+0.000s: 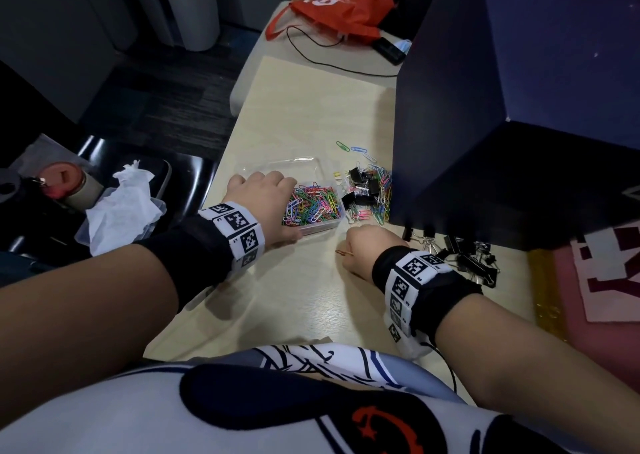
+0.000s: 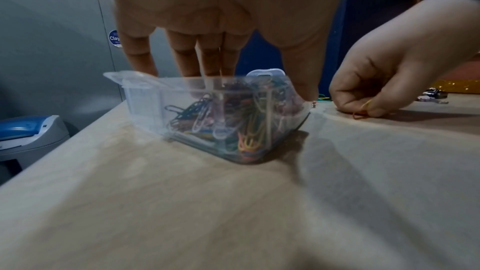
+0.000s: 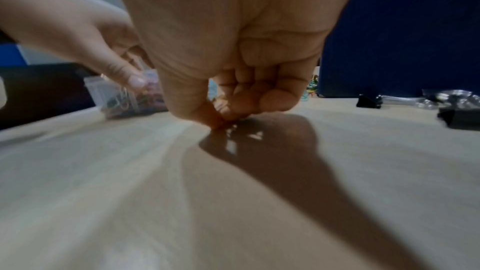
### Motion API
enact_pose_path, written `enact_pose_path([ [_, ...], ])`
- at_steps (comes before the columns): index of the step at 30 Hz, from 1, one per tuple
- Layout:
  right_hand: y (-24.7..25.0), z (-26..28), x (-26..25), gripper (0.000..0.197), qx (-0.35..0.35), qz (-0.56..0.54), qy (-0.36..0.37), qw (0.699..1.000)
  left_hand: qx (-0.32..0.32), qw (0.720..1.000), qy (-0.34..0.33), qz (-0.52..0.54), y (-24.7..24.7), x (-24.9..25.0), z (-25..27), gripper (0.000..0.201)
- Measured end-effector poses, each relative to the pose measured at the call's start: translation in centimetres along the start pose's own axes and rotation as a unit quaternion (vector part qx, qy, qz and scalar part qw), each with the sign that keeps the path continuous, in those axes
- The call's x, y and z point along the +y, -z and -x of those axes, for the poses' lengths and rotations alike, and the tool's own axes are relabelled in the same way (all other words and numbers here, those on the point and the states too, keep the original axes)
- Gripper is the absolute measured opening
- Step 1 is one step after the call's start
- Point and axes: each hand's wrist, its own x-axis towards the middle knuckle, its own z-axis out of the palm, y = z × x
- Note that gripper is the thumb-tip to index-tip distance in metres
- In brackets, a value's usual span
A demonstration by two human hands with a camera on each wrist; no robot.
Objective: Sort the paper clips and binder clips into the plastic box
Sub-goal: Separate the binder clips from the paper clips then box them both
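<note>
A clear plastic box (image 1: 320, 228) sits on the pale table, holding several coloured paper clips (image 1: 311, 204). My left hand (image 1: 266, 194) grips the box from above: its fingers (image 2: 205, 59) reach over the far rim and the thumb presses the near right corner. Just right of the box, my right hand (image 1: 351, 251) pinches an orange paper clip (image 1: 343, 253) that lies against the tabletop, as the left wrist view also shows. A mixed pile of loose paper clips and black binder clips (image 1: 369, 190) lies beyond the box. More binder clips (image 1: 467, 259) lie behind my right wrist.
A dark blue partition (image 1: 485, 107) stands close on the right, over the loose clips. An orange bag (image 1: 339, 7) and a black cable lie at the table's far end. To the left, past the table edge, a black chair carries a tissue (image 1: 117, 208) and a container.
</note>
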Motion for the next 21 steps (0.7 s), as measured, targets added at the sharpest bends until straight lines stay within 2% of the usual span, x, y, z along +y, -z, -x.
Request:
enact_pose_path([
  [2,0.8,0.1,-0.3,0.02,0.025,-0.036,-0.02,0.999,0.002,1.0,0.002,0.002,0.0,0.0,0.0,0.087],
  [4,1.9,0.1,-0.6,0.017,0.107,-0.13,-0.04,0.985,0.008,1.0,0.005,0.007,-0.1,0.0,0.0,0.086],
  [6,2.9,0.1,-1.3,0.011,0.197,-0.206,-0.025,0.958,0.014,1.0,0.007,0.013,-0.2,0.0,0.1,0.085],
  [8,3.6,-0.1,-2.2,0.014,0.233,-0.236,0.012,0.943,0.018,1.0,0.006,0.012,-0.3,0.0,0.0,0.084],
  [11,3.6,-1.0,-2.7,0.03,0.246,-0.225,0.033,0.942,0.018,1.0,0.006,0.01,-0.3,-0.1,-0.1,0.084],
  [15,2.8,-2.1,-1.1,0.04,0.24,-0.197,-0.038,0.95,0.014,1.0,0.016,0.009,-0.1,-0.4,-0.4,0.083],
  [18,2.4,-2.9,0.3,0.049,0.193,-0.187,-0.085,0.959,0.012,0.999,0.027,0.012,0.0,-0.7,-0.9,0.082],
  [21,1.8,-3.2,0.8,0.054,0.115,-0.175,-0.111,0.972,0.014,0.999,0.042,0.014,0.4,-0.9,-1.6,0.083],
])
